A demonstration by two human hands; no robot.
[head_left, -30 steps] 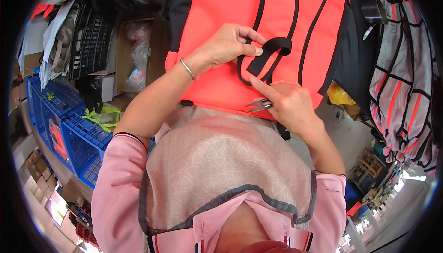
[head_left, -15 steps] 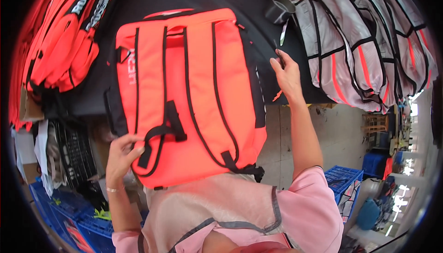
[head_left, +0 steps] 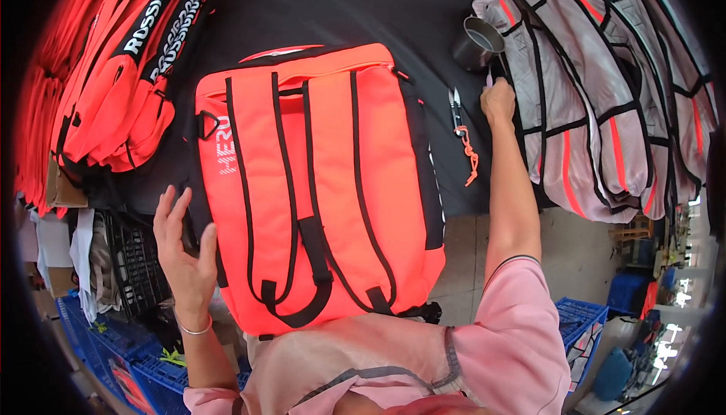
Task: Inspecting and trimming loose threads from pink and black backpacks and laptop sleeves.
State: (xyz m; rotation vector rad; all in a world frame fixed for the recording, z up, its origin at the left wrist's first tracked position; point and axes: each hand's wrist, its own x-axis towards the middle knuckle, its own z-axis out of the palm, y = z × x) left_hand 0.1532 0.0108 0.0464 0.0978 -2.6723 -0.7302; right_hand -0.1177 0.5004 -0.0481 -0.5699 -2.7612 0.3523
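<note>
An orange backpack (head_left: 318, 180) with black straps lies flat on the black table (head_left: 355, 6), straps facing up. My left hand (head_left: 185, 252) is open, fingers spread, against the backpack's lower left edge. My right hand (head_left: 499, 101) is stretched out to the right of the backpack with its fingers curled and nothing visible in them. It rests just beside small thread snips (head_left: 456, 108) with an orange cord, which lie on the table. The hand's far side touches a pile of grey bags (head_left: 597, 112).
A metal cup (head_left: 478, 40) stands behind the snips. More orange bags (head_left: 121, 74) are stacked at the left. Blue crates (head_left: 582, 324) and a black crate (head_left: 140, 267) stand on the floor below the table edge.
The backpack, held upright a second ago while my right hand held the snips at its strap, now lies flat on the table. The snips lie on the table beside my right hand.
</note>
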